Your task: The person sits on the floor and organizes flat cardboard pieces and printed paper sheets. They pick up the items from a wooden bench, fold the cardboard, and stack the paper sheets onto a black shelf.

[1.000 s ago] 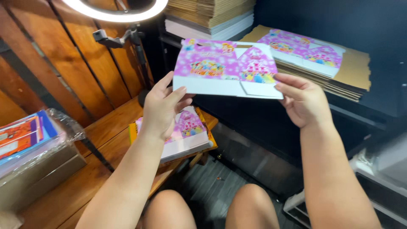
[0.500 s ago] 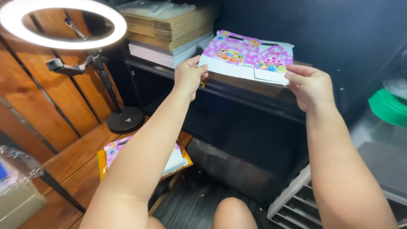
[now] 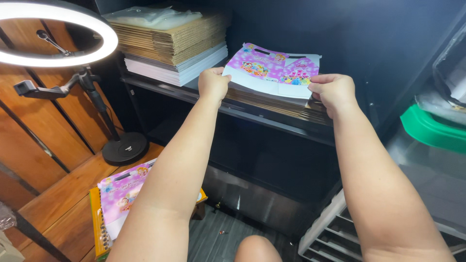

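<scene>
The left hand (image 3: 213, 83) pinches the left edge of a flat pink and purple printed card box (image 3: 274, 69), fingers closed on it. The right hand (image 3: 331, 91) grips the box's right edge the same way, thumb on top. The box sits in the upper middle of the frame, lying on top of a pile of flat cardboard sheets (image 3: 281, 103) on a dark shelf (image 3: 252, 114). To the left on the same shelf stands a taller stack of brown and white cardboard (image 3: 172, 46). A lit ring light (image 3: 63, 34) on a black stand fills the upper left. At lower left, more pink printed sheets (image 3: 121, 194) lie on a wooden floor (image 3: 53, 204). A green lid (image 3: 427, 128) shows at the right edge.
</scene>
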